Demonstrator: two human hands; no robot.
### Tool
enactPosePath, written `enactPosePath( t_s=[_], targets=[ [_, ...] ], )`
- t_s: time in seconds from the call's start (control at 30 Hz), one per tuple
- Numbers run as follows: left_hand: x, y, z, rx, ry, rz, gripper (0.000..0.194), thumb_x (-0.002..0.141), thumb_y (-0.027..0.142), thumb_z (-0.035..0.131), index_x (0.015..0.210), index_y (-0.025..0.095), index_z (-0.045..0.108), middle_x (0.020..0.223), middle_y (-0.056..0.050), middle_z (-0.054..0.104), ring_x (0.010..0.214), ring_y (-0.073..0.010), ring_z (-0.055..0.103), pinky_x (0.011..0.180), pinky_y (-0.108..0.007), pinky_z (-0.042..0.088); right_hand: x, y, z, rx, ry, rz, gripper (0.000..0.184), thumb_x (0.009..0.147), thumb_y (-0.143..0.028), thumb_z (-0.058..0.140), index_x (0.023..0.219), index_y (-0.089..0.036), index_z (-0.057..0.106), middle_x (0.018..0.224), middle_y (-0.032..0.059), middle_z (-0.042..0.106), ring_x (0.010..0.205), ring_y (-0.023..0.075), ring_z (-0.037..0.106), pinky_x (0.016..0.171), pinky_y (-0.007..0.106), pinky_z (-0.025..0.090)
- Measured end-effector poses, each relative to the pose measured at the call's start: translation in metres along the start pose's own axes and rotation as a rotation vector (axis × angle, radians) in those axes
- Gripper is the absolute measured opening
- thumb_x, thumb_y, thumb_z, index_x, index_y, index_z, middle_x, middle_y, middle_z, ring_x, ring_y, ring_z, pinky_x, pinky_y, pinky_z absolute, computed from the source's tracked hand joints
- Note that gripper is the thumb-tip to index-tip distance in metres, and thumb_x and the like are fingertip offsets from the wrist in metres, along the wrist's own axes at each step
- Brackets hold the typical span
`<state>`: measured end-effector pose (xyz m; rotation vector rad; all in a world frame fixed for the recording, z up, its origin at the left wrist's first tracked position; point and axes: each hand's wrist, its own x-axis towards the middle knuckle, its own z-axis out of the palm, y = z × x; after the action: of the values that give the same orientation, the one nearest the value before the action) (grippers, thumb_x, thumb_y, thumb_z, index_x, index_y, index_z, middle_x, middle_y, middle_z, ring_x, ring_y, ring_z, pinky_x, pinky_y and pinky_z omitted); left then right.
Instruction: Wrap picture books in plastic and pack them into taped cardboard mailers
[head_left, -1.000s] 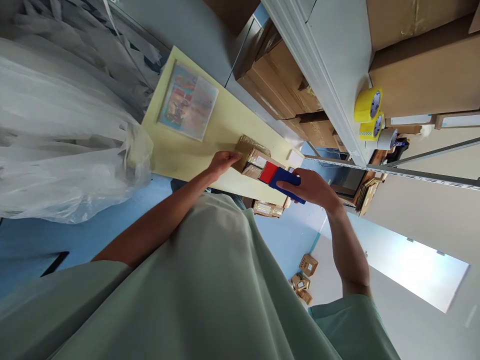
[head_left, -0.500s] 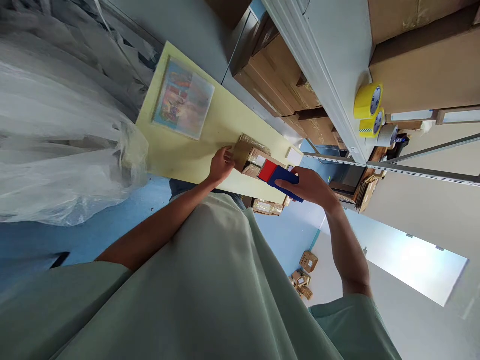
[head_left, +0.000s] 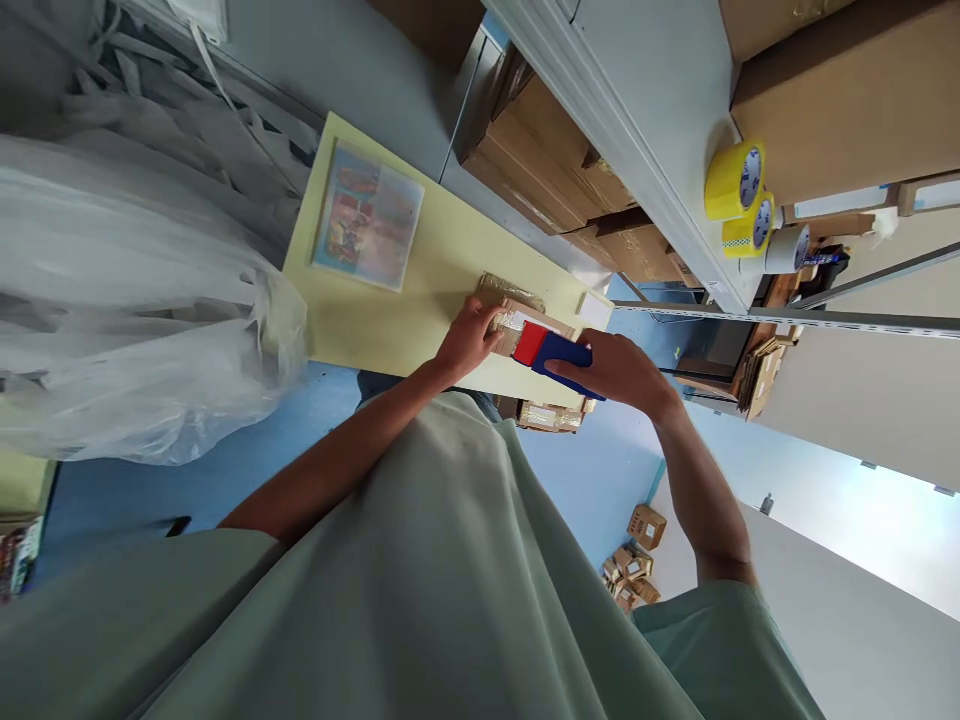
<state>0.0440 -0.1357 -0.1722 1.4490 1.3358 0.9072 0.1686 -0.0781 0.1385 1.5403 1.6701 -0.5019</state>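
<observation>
My left hand (head_left: 469,340) has its thumb and fingers closed on the near end of a small cardboard box (head_left: 556,322) with a white label, above the pale yellow table (head_left: 409,325). My right hand (head_left: 619,370) grips a flat blue object with a red end (head_left: 562,360); its exact kind is unclear. The red end lies against or just over the box, and I cannot tell whether they touch. Just behind the left fingers is another small box wrapped in brown tape (head_left: 495,288).
A clear-wrapped picture sheet (head_left: 367,215) lies at the table's left end. Plastic wrapping (head_left: 150,310) bulges at the left. Large cartons (head_left: 551,150) stand behind the table. Yellow tape rolls (head_left: 733,182) sit on a shelf (head_left: 667,120). More parcels (head_left: 551,416) are below the table's front edge.
My left hand has moved right and closed on the end of the small cardboard box. The right hand still grips the blue and red object. The camera view has shifted slightly.
</observation>
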Motion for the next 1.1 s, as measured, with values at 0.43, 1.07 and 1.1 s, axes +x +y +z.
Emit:
enactPosePath(
  t_s=[0.43, 1.07, 1.1],
  targets=[
    [0.004, -0.008, -0.03, 0.072, -0.209, -0.047, 0.064, 0.091, 0.011, 0.082, 0.152, 0.028, 0.068, 0.127, -0.008, 0.062, 0.092, -0.0189, 0.072, 0.105, -0.04, 0.064, 0.075, 0.091, 0.058, 0.203, -0.179, -0.067, 0.059, 0.1, -0.077, 0.072, 0.097, -0.018, 0.078, 0.074, 0.0101, 0.08, 0.074, 0.0273, 0.078, 0.076, 0.037, 0.056],
    [-0.009, 0.038, 0.024, 0.219, 0.33, -0.445, 0.035, 0.103, 0.043, 0.069, 0.129, 0.02, 0.079, 0.128, -0.014, 0.079, 0.111, -0.0252, 0.077, 0.095, -0.034, 0.061, 0.122, 0.112, 0.118, 0.307, -0.02, -0.261, 0.06, 0.108, -0.065, 0.06, 0.134, -0.012, 0.074, 0.13, 0.0265, 0.08, 0.127, 0.0421, 0.075, 0.1, 0.043, 0.06],
    [-0.006, 0.042, 0.03, 0.242, 0.378, -0.464, 0.036, 0.105, 0.047, 0.068, 0.124, 0.02, 0.081, 0.125, -0.013, 0.08, 0.11, -0.0255, 0.077, 0.096, -0.034, 0.06, 0.123, 0.112, 0.119, 0.316, -0.024, -0.268, 0.06, 0.108, -0.065, 0.06, 0.135, -0.012, 0.074, 0.13, 0.0264, 0.079, 0.127, 0.0425, 0.075, 0.101, 0.044, 0.06]
  ],
)
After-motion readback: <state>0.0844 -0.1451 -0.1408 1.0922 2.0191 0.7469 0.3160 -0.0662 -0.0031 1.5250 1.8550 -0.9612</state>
